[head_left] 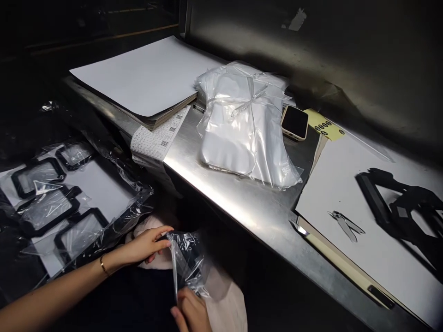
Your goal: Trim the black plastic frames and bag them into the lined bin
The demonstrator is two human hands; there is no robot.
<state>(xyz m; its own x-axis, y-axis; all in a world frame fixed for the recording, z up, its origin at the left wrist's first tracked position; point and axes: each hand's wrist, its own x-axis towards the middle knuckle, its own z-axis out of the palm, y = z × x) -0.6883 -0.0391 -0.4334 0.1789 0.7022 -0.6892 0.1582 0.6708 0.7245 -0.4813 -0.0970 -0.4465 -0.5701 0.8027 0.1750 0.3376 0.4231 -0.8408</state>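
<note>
Over my lap a clear plastic bag (188, 258) hangs between my two hands, with something dark showing through it. At the bag's upper left corner my left hand (152, 244) is closed, thumb and fingers pinching a dark edge and the film. My right hand (194, 311) grips the lower end of the bag, its fingers partly cut off by the bottom of the view. To the left, several black frame-shaped parts (83, 233) in clear bags lie on a white sheet (100, 184) inside a box lined with dark plastic.
A tied bundle of clear bags (231, 133) sits on the metal table (221, 184). Behind it lie a paper stack (145, 78) and a phone (295, 122). Rightward are a yellow sticker sheet (325, 124), nail clippers (346, 226) and black parts (401, 207) on white board.
</note>
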